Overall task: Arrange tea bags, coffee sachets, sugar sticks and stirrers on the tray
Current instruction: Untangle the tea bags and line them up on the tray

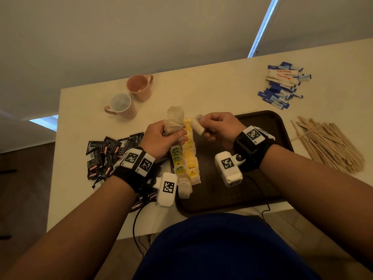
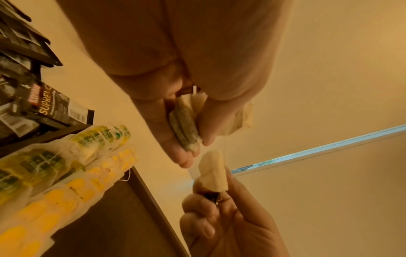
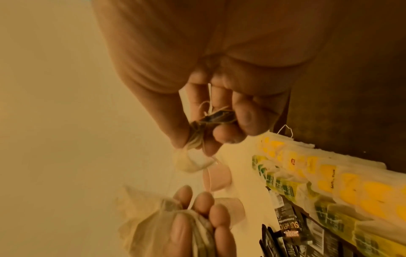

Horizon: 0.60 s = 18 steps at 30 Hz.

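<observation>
Now, both hands are raised over the far left corner of the tray, each with tea bags in its grip.
Left hand [image 1: 161, 136]: fingers curled round a bunch of loose tea bags [image 1: 174, 121], whose paper ends fan out above the knuckles.
Right hand [image 1: 219, 129]: thumb and fingers pinching one small folded tea bag [image 1: 197, 126]; in the right wrist view its string and tag are bunched under the fingertips [image 3: 222, 135].
Gap between hands: close together, apart; a thin string runs between the two bundles.
Tray [image 1: 252, 190]: dark brown, at the near edge of the white table [image 1: 212, 85].
Tea bag rows [image 1: 184, 158]: two overlapping lines along the tray's left side, green-labelled beside yellow-labelled.
Coffee sachets [image 1: 105, 156]: black heap on the table, left of the tray.
Sugar sticks [image 1: 282, 84]: blue and white pile, far right.
Stirrers [image 1: 331, 146]: wooden heap, right of the tray.
Mugs [image 1: 131, 96]: two pink ones, beyond the hands.
</observation>
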Available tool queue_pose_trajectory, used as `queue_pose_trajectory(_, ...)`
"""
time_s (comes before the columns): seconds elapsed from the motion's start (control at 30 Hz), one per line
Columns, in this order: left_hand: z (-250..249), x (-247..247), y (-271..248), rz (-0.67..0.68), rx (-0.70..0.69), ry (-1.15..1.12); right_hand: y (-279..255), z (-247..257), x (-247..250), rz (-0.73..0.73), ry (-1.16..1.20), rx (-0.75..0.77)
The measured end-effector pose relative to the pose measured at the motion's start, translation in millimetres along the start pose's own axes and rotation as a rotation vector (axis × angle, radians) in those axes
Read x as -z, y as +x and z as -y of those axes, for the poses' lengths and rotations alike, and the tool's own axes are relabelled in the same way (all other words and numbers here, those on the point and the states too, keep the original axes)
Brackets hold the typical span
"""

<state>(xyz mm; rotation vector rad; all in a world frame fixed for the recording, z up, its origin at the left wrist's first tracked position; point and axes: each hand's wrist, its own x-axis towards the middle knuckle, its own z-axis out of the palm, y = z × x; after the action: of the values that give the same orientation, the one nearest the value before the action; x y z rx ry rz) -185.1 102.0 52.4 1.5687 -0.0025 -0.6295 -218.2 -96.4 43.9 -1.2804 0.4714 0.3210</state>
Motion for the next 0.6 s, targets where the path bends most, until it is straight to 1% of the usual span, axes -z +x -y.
queue_pose_trajectory(0.17, -4.2, -0.3, -0.1, -0.034, 0.010, -0.129, -2.0, 6.4, 1.0, -0.028, 0.034, 0.006)
queue_pose_trajectory(0.33, -13.5, -3.8, 0.4, -0.085, 0.044, -0.123, -3.7, 8.6, -1.1, -0.028, 0.000, 0.003)
queue_pose_trajectory(0.47, -17.2, 0.4, 1.1, -0.138, 0.032, -0.120, -0.6, 4.3, 6.3, -0.143, -0.080, 0.014)
queue_pose_trajectory(0.53, -15.8, 3.5, 0.9, -0.155, 0.022, -0.105, 0.3, 2.2, 10.4, -0.199, -0.074, -0.002)
queue_pose_trajectory(0.6, -13.9, 4.5, 0.5, -0.169, 0.025, -0.100, -1.3, 1.6, 10.4, -0.211, -0.047, -0.020)
